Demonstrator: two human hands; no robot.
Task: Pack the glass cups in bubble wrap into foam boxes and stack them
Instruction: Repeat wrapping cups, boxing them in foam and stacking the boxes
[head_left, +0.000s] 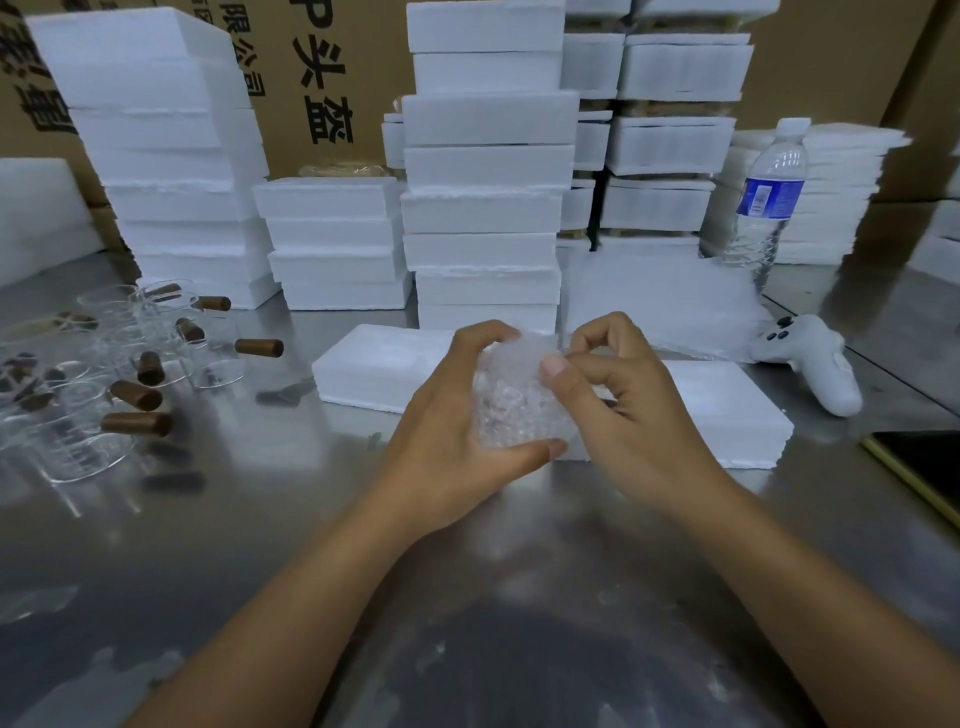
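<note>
Steel table (467, 597) nearest; above it, left hand (457, 415) grips wrapped cup (514, 400) from the left side, thumb curled beneath, while right hand (623, 410) pinches the wrap's upper edge between thumb and forefinger. Bundle is held in front of the foam box (374, 369) lying flat on the table; contact with the box cannot be told. Bare cups (104, 364) with brown handles sit at left, box stacks (483, 208) behind, wrap sheets (660, 296), bottle (766, 197) and controller (815, 358) at right, phone (924, 467) at right edge.
</note>
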